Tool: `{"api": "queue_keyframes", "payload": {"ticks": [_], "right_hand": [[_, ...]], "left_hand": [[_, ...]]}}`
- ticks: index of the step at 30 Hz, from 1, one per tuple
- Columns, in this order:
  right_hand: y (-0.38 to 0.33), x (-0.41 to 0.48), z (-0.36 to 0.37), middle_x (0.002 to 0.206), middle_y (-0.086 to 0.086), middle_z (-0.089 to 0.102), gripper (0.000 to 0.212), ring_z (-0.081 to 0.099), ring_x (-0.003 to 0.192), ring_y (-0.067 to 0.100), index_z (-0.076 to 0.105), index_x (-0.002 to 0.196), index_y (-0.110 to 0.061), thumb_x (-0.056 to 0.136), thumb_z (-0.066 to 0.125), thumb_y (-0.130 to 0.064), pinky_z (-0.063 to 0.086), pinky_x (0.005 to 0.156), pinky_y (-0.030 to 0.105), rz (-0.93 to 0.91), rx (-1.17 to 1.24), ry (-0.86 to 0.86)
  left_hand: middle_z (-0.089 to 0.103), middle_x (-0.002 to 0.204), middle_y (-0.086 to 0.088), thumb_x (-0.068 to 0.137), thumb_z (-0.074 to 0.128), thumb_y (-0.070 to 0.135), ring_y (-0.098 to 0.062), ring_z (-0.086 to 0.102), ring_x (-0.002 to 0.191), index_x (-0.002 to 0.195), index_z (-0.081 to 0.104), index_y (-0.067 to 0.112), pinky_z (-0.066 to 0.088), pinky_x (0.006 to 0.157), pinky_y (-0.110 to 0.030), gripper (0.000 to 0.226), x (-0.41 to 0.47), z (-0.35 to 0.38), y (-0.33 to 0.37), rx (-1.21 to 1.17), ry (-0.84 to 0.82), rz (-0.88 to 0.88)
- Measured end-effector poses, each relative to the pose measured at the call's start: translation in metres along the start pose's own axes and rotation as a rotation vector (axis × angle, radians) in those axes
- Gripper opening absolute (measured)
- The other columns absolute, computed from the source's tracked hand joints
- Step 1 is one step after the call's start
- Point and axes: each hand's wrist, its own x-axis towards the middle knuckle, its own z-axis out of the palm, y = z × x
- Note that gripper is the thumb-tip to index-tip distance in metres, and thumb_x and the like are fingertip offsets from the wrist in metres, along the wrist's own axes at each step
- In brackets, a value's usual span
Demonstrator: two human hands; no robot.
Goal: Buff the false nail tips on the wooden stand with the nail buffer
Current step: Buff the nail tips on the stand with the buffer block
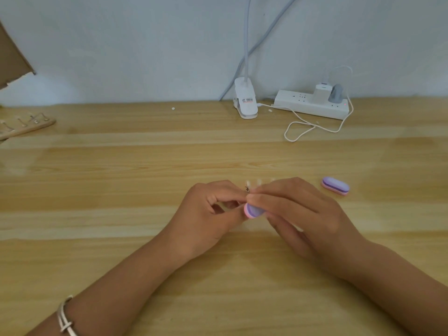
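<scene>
Pale wood table, grain running left to right, fills most of the view. Both hands meet a little right of centre, on the near half.

Entry, left hand: fingers curled, thumb and forefinger pressed together on a small metal clip that sticks up just past the fingertips. What the clip carries is too blurred to tell.

Entry, right hand: fingers and thumb curled round the buffer (purple face, pink edge). Only its left end shows, poking out below the forefinger, just under the clip and close against the left thumb; contact cannot be told.

The nail tips show as faint see-through shapes in a short row just on the far side of the fingers. Whatever carries them is hidden by the hands.

A wooden stand with several wire clips lies at the far left edge, well apart from the hands.

A second buffer, same colours, lies flat on the table to the right of the right hand, untouched.

Along the far edge, against the wall:
- a white lamp clamped there, neck rising out of view;
- to its right a white power strip with a white plug and a grey one beside it, red light at the right end;
- a thin white cable looping on the table just near of the strip.

Cardboard juts in at the far left. A bracelet sits on the left wrist.
</scene>
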Motion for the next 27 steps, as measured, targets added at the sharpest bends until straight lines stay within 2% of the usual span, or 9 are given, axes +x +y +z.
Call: {"api": "queue_keyframes", "payload": {"ticks": [3, 5, 7, 10, 11, 16, 20, 24, 27], "right_hand": [[0.002, 0.002, -0.006, 0.109, 0.010, 0.071, 0.023, 0.060, 0.099, 0.018, 0.073, 0.109, 0.001, 0.093, 0.059, 0.006, 0.033, 0.098, 0.010, -0.018, -0.074, -0.006], [0.007, 0.003, -0.011, 0.105, 0.007, 0.072, 0.023, 0.059, 0.095, 0.015, 0.074, 0.106, 0.000, 0.088, 0.062, 0.009, 0.026, 0.095, 0.001, 0.019, -0.130, 0.005], [0.006, 0.001, -0.009, 0.106, 0.008, 0.072, 0.026, 0.061, 0.095, 0.017, 0.074, 0.107, 0.000, 0.085, 0.064, 0.010, 0.030, 0.094, 0.004, 0.043, -0.106, -0.004], [-0.001, 0.000, 0.001, 0.112, 0.012, 0.070, 0.027, 0.064, 0.099, 0.024, 0.073, 0.112, 0.001, 0.088, 0.064, 0.010, 0.045, 0.095, 0.022, -0.009, -0.028, -0.044], [-0.001, 0.000, 0.001, 0.112, 0.012, 0.070, 0.027, 0.064, 0.100, 0.024, 0.073, 0.113, 0.001, 0.090, 0.062, 0.010, 0.045, 0.095, 0.023, -0.026, -0.032, -0.049], [0.008, 0.000, -0.011, 0.107, 0.009, 0.071, 0.022, 0.063, 0.096, 0.020, 0.072, 0.109, 0.002, 0.088, 0.065, 0.007, 0.032, 0.096, 0.008, 0.033, -0.100, 0.003], [-0.001, 0.000, -0.001, 0.109, 0.011, 0.070, 0.028, 0.063, 0.095, 0.023, 0.069, 0.115, -0.001, 0.088, 0.068, 0.007, 0.043, 0.095, 0.019, -0.029, -0.069, 0.023], [0.007, 0.000, -0.010, 0.105, 0.009, 0.071, 0.020, 0.065, 0.093, 0.022, 0.072, 0.108, 0.002, 0.089, 0.068, 0.004, 0.041, 0.093, 0.014, 0.005, -0.105, 0.057], [0.004, -0.002, -0.007, 0.106, 0.008, 0.070, 0.020, 0.064, 0.096, 0.020, 0.071, 0.111, 0.000, 0.092, 0.065, 0.001, 0.039, 0.095, 0.014, -0.001, -0.071, 0.072]], "left_hand": [[0.068, 0.078, -0.001, 0.082, 0.074, 0.023, -0.010, 0.058, 0.066, 0.091, 0.078, 0.023, 0.049, 0.057, -0.026, 0.010, 0.000, 0.001, -0.001, 0.044, 0.015, 0.006], [0.068, 0.079, -0.001, 0.083, 0.072, 0.020, -0.013, 0.060, 0.068, 0.093, 0.079, 0.019, 0.050, 0.057, -0.027, 0.013, 0.000, 0.002, -0.001, 0.084, 0.025, 0.008], [0.068, 0.079, 0.002, 0.082, 0.071, 0.024, -0.008, 0.061, 0.070, 0.092, 0.079, 0.020, 0.048, 0.057, -0.023, 0.014, 0.000, 0.002, -0.001, 0.122, 0.030, 0.011], [0.068, 0.080, 0.008, 0.082, 0.072, 0.028, -0.005, 0.063, 0.072, 0.087, 0.077, 0.027, 0.045, 0.060, -0.016, 0.007, -0.002, 0.000, 0.000, 0.158, 0.018, 0.029], [0.068, 0.080, 0.009, 0.082, 0.072, 0.028, -0.004, 0.062, 0.071, 0.086, 0.076, 0.028, 0.045, 0.059, -0.017, 0.006, -0.002, 0.000, 0.000, 0.150, 0.016, 0.026], [0.069, 0.079, -0.002, 0.081, 0.068, 0.028, -0.022, 0.061, 0.070, 0.094, 0.078, 0.014, 0.051, 0.059, -0.041, 0.022, -0.001, 0.003, 0.002, 0.076, 0.035, -0.016], [0.067, 0.078, -0.008, 0.077, 0.068, 0.030, -0.018, 0.059, 0.066, 0.091, 0.078, 0.018, 0.049, 0.052, -0.032, 0.021, -0.001, 0.002, 0.004, -0.003, 0.016, -0.037], [0.069, 0.079, -0.011, 0.078, 0.068, 0.026, -0.020, 0.057, 0.066, 0.093, 0.078, 0.008, 0.050, 0.051, -0.028, 0.025, 0.000, 0.002, 0.004, -0.039, 0.014, -0.076], [0.067, 0.071, 0.000, 0.080, 0.070, 0.026, -0.013, 0.055, 0.062, 0.093, 0.078, 0.011, 0.048, 0.051, -0.026, 0.021, -0.001, 0.002, 0.006, -0.063, -0.007, -0.091]]}}
